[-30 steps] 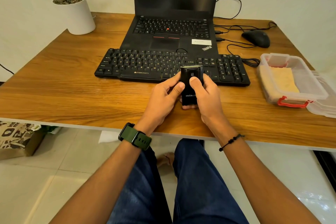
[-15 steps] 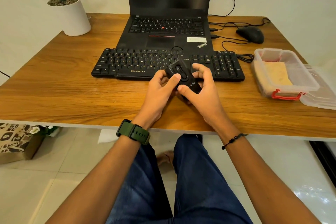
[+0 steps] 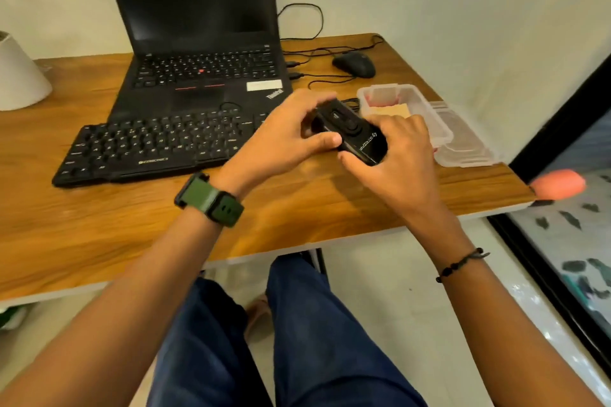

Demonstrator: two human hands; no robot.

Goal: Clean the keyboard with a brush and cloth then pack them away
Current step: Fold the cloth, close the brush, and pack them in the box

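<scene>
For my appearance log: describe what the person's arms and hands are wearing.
Both forearms are bare, with no sleeves in view. The left wrist carries a watch with a dark case and an olive-green strap. The right wrist wears a thin black beaded cord bracelet. No rings or gloves show on either hand.

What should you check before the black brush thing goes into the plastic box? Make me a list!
1. Both hands hold the black brush case: ok, left hand and right hand grip it.
2. Plastic box is open: ok, its lid lies beside it.
3. Room inside the box: cannot tell, the hands hide part of it.
4. Cloth already packed: ok, something yellow lies in the box.
5. Brush case closed: cannot tell.
6. Keyboard is clean: cannot tell, too blurred.
</scene>
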